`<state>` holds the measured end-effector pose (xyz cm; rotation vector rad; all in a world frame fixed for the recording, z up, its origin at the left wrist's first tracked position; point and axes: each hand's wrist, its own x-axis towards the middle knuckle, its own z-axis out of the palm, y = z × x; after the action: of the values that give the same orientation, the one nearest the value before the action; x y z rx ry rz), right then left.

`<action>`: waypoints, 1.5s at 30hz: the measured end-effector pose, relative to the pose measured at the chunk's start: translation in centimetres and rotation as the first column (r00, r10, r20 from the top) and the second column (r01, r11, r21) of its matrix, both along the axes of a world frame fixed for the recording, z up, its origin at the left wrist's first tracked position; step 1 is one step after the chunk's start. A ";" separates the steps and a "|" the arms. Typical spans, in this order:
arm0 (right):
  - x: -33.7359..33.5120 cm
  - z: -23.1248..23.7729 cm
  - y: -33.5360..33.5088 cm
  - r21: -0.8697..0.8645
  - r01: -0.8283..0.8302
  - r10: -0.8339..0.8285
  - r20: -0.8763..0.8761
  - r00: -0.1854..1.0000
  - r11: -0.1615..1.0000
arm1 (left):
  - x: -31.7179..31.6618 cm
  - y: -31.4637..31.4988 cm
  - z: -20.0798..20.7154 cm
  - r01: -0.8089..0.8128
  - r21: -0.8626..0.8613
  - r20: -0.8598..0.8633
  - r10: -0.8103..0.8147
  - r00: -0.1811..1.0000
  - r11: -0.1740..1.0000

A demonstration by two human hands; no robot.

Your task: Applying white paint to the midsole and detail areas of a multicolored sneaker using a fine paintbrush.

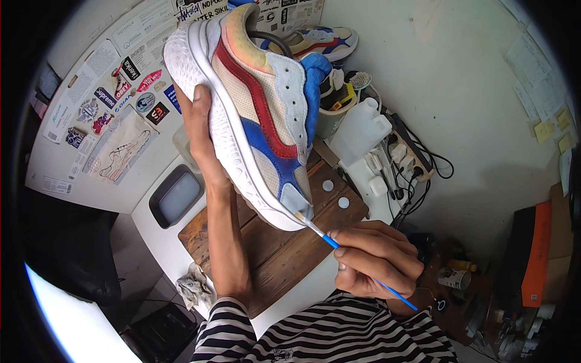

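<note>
My left hand (196, 124) grips a sneaker (245, 112) by its white sole, holding it toe down above the wooden board. The shoe has a cream mesh upper, a red wavy stripe, blue overlays, pale grey eyelet and toe panels and bunched blue laces; a dark coil shows in its opening. In my right hand (378, 257) is a thin blue-handled paintbrush (330, 241), pinched between thumb and fingers. Its bristle tip touches the shoe's toe, at the edge where the pale panel meets the white sole. Most of the left fingers are hidden behind the shoe.
Under the shoe lies a dark wooden board (278, 266) with two white discs. A grey tray (175, 196) and a crumpled rag (195, 287) are at left. Behind stand a second sneaker (333, 43), a tub of brushes, a white jug (361, 132) and a power strip (411, 148) with cables.
</note>
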<state>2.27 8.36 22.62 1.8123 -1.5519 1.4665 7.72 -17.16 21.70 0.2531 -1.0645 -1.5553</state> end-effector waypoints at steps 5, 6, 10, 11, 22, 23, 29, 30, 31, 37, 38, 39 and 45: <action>-0.2 0.9 -0.7 -0.042 -0.024 0.024 -0.003 1.000 0.999 | 0.1 0.1 -0.4 0.023 0.124 -0.014 -0.022 1.000 0.992; -0.2 1.1 -0.8 -0.043 -0.019 0.019 -0.006 1.000 0.999 | 0.0 0.1 -0.4 0.029 0.122 -0.017 -0.027 0.999 0.992; -0.1 0.5 -0.8 -0.009 -0.023 0.023 -0.011 1.000 1.000 | -0.2 0.1 -0.4 0.008 0.060 -0.005 -0.008 1.000 0.998; 0.0 0.4 -0.5 0.004 -0.004 0.004 -0.008 1.000 1.000 | -0.2 0.2 0.0 0.017 0.035 -0.013 -0.017 1.000 0.999; -0.6 1.6 -1.1 -0.025 -0.012 0.013 0.022 1.000 1.000 | -0.4 -0.1 -0.7 0.051 0.070 -0.025 -0.049 0.998 0.996; -0.6 1.6 -1.3 -0.017 -0.018 0.019 0.021 1.000 1.000 | -0.3 -0.1 -0.5 0.054 0.053 -0.014 -0.053 0.998 0.997; -0.9 1.0 -0.6 -0.028 -0.028 0.028 -0.001 1.000 0.999 | -0.5 0.3 -0.3 0.070 0.123 -0.057 -0.063 0.996 0.990; -0.9 1.2 -0.7 -0.027 -0.023 0.023 0.000 1.000 0.999 | -0.4 0.2 -0.5 0.074 0.124 -0.057 -0.067 0.996 0.990; -1.0 1.4 -0.9 -0.040 -0.024 0.024 -0.001 1.000 0.999 | -0.3 0.0 -0.8 0.094 0.120 -0.050 -0.088 0.995 0.988; -1.0 1.4 -1.3 -0.026 -0.022 0.022 0.022 1.000 0.999 | -0.6 0.7 -0.2 0.081 0.143 -0.057 -0.074 0.996 0.986; -1.1 1.4 -1.4 -0.036 -0.028 0.028 -0.001 1.000 0.999 | -0.6 0.7 -0.3 0.084 0.130 -0.063 -0.076 0.995 0.988; -1.1 1.3 -1.3 -0.035 -0.029 0.029 0.000 1.000 0.999 | -0.7 0.6 -0.4 0.083 0.132 -0.062 -0.075 0.995 0.988; -0.8 0.7 -1.0 -0.061 0.006 -0.004 0.039 0.999 0.998 | -0.7 0.4 -0.6 0.093 0.138 -0.036 -0.089 0.995 0.986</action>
<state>1.43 7.40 23.30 1.7546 -1.5112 1.5385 7.05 -16.77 21.08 0.2787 -0.9563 -1.7139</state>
